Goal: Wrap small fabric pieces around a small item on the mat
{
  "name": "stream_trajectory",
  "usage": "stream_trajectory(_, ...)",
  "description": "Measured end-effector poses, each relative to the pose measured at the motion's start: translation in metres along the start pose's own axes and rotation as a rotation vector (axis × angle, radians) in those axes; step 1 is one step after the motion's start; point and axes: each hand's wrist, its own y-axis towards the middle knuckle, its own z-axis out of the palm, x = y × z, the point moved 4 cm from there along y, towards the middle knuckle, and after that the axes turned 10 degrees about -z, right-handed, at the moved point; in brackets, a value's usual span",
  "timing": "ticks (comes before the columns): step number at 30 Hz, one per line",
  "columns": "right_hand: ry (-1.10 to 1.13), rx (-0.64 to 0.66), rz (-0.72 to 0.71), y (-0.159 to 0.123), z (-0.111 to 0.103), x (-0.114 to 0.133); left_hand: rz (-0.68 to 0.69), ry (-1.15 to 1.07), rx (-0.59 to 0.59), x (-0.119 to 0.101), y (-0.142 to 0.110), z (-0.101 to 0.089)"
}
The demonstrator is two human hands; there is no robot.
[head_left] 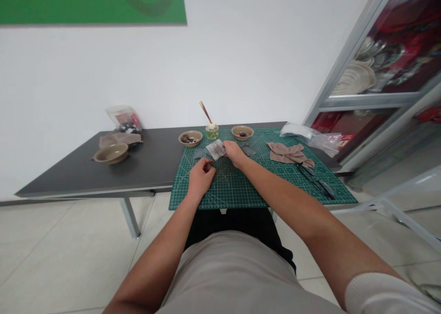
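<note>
My right hand (234,154) grips a white wipe with grey stains (216,149), held just above the green cutting mat (237,190). Closer to me, my left hand (200,178) is closed, its fingertips pinched round a small dark piece (208,167) that is mostly hidden. Flat grey squares lie on the mat on both sides of the wipe, a left one (200,154) and a right one (248,150). Behind the hands stand a tan bowl with dark and pale lumps (190,138) and a second tan bowl (242,133) holding a few dark lumps.
Between the bowls stands a glass jar (212,131) with thin sticks. A brown cloth (290,154), black-framed glasses (315,181) and a clear plastic bag (310,137) lie right. Leftward on the grey table (151,162) are another bowl (111,154), a cloth and a bag (124,117).
</note>
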Motion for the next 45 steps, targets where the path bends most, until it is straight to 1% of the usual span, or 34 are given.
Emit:
stream_trajectory(2,0.154,-0.100,0.097,-0.006,-0.004,-0.002,0.003,-0.001,-0.007,0.001,0.000,0.000)
stream_trajectory(4,0.423,-0.264,0.207,-0.019,-0.012,-0.010,0.002,-0.005,-0.011,0.002,0.000,0.000)
stream_trajectory(5,0.544,-0.333,0.233,-0.026,-0.017,-0.014,-0.001,-0.007,-0.010,0.002,0.000,0.000)
stream_trajectory(6,0.625,-0.371,0.228,-0.035,-0.020,-0.017,-0.002,-0.009,-0.009,0.002,0.000,0.000)
stream_trajectory(8,0.658,-0.403,0.231,-0.051,-0.027,-0.023,0.006,-0.007,-0.013,0.002,0.001,0.000)
stream_trajectory(10,0.572,-0.381,0.248,-0.066,-0.032,-0.027,0.030,0.000,-0.027,0.001,0.002,-0.001)
stream_trajectory(13,0.401,-0.286,0.180,-0.077,-0.037,-0.021,0.053,0.005,-0.038,0.001,0.003,-0.001)
stream_trajectory(15,0.290,-0.253,0.149,-0.080,-0.040,-0.015,0.033,-0.024,-0.031,0.003,0.003,-0.001)
stream_trajectory(16,0.265,-0.256,0.142,-0.080,-0.042,-0.013,0.012,-0.055,-0.025,0.004,0.002,0.000)
stream_trajectory(19,0.298,-0.281,0.122,-0.083,-0.045,-0.009,-0.047,-0.112,0.001,0.006,0.002,0.001)
stream_trajectory(22,0.292,-0.274,0.098,-0.086,-0.048,-0.005,-0.054,-0.076,-0.002,0.003,0.003,0.001)
stream_trajectory(25,0.260,-0.320,0.074,-0.089,-0.054,-0.001,-0.066,-0.129,0.018,-0.001,0.002,0.001)
stream_trajectory(27,0.265,-0.317,0.038,-0.090,-0.056,0.001,-0.079,-0.150,0.037,-0.004,0.002,0.001)
stream_trajectory(30,0.283,-0.272,0.020,-0.089,-0.053,0.000,-0.075,-0.111,0.028,-0.009,0.002,0.000)
stream_trajectory(32,0.328,-0.300,0.029,-0.089,-0.053,-0.003,-0.067,-0.084,0.027,-0.012,0.004,0.002)
stream_trajectory(34,0.382,-0.309,0.009,-0.090,-0.053,-0.005,-0.060,-0.075,0.043,-0.014,0.005,0.005)
stream_trajectory(35,0.381,-0.281,-0.008,-0.090,-0.053,-0.004,-0.058,-0.071,0.057,-0.014,0.006,0.007)
stream_trajectory(38,0.281,-0.140,-0.026,-0.094,-0.052,0.000,-0.046,-0.054,0.093,-0.012,0.007,0.013)
stream_trajectory(39,0.266,-0.127,-0.024,-0.095,-0.052,0.002,-0.044,-0.053,0.103,-0.011,0.007,0.015)
stream_trajectory(40,0.278,-0.139,-0.028,-0.097,-0.053,0.005,-0.042,-0.060,0.111,-0.009,0.007,0.016)
stream_trajectory(42,0.355,-0.198,-0.089,-0.101,-0.056,0.013,-0.033,-0.100,0.128,-0.008,0.006,0.018)
stream_trajectory(44,0.397,-0.235,-0.202,-0.104,-0.060,0.023,-0.010,-0.161,0.153,-0.008,0.006,0.018)
stream_trajectory(45,0.383,-0.241,-0.259,-0.105,-0.061,0.028,0.004,-0.191,0.165,-0.008,0.005,0.018)
